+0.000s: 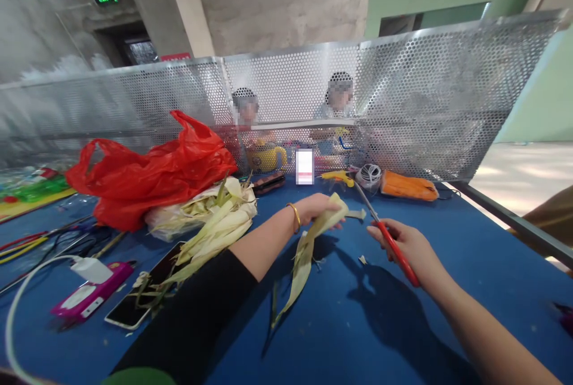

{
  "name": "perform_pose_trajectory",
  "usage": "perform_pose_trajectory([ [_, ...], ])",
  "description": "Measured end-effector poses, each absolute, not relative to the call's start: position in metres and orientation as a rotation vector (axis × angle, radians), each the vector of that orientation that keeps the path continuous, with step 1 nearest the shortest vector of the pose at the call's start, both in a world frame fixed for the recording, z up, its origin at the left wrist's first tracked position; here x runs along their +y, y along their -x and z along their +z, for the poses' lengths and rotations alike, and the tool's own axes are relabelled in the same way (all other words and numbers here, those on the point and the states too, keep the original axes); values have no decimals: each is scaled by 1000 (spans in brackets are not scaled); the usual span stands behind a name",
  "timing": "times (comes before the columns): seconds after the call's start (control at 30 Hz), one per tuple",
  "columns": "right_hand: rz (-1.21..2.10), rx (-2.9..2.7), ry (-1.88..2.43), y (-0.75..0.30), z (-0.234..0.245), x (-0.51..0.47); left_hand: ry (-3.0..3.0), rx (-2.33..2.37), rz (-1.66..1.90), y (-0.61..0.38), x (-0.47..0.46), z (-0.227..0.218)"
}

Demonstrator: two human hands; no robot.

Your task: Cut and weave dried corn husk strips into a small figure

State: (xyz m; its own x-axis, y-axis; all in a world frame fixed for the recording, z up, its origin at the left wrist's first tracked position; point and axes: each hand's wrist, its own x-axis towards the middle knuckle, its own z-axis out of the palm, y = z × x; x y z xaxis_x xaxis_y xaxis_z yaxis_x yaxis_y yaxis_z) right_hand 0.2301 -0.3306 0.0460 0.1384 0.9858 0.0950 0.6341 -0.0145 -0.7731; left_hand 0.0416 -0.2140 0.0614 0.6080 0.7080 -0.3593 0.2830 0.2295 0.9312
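Observation:
My left hand point(316, 209), with a gold bangle at the wrist, is closed on a pale corn husk point(304, 253). The husk folds over the fingers and its long tail hangs toward the table. To the right, my right hand point(405, 248) grips red-handled scissors point(396, 253), seen nearly edge-on, with the narrow metal blades pointing up and left. Their tips are close to the husk's short right end, apart from my left hand. Small husk scraps point(362, 260) lie on the blue table point(331, 325) between the hands.
A husk pile point(219, 224) and red plastic bag point(152, 176) lie left, near a phone point(129, 307) and purple power strip point(92, 295). Behind are a yellow glue gun point(338, 178), wire coil point(369, 176) and orange bundle point(409, 185). Two people sit beyond the perforated metal screen point(286, 86).

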Motion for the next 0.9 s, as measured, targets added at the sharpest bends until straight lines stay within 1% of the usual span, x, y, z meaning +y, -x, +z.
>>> perform_pose_trajectory([
  [0.1,693,-1539,1685,-231,47,-331,-1202,776,-43,-62,-220,54],
  [0.13,705,-1533,1672,-232,46,-330,-1153,815,-68,-70,-222,52],
  [0.2,706,-1519,1666,-234,43,-329,-1093,1003,298,-83,-221,52],
  [0.23,696,-1510,1672,-235,42,-329,-1088,1040,421,-87,-218,55],
  [0.3,672,-1490,1699,-237,43,-328,-1076,1050,555,-86,-211,64],
  [0.4,607,-1529,1784,-239,49,-330,-1064,995,565,-67,-212,72],
  [0.53,405,-1789,1957,-232,56,-334,-1105,1009,288,-27,-237,58],
  [0.57,349,-1862,2010,-229,55,-335,-1147,1110,396,-17,-243,54],
  [0.63,241,-1991,2126,-222,49,-338,-1177,1171,565,3,-252,53],
  [0.77,83,-2232,2182,-211,41,-342,-1107,1074,808,33,-269,64],
  [0.83,84,-2322,2163,-212,50,-335,-991,1024,882,41,-279,66],
  [0.9,115,-2341,2185,-218,70,-315,-897,1023,895,45,-289,63],
])
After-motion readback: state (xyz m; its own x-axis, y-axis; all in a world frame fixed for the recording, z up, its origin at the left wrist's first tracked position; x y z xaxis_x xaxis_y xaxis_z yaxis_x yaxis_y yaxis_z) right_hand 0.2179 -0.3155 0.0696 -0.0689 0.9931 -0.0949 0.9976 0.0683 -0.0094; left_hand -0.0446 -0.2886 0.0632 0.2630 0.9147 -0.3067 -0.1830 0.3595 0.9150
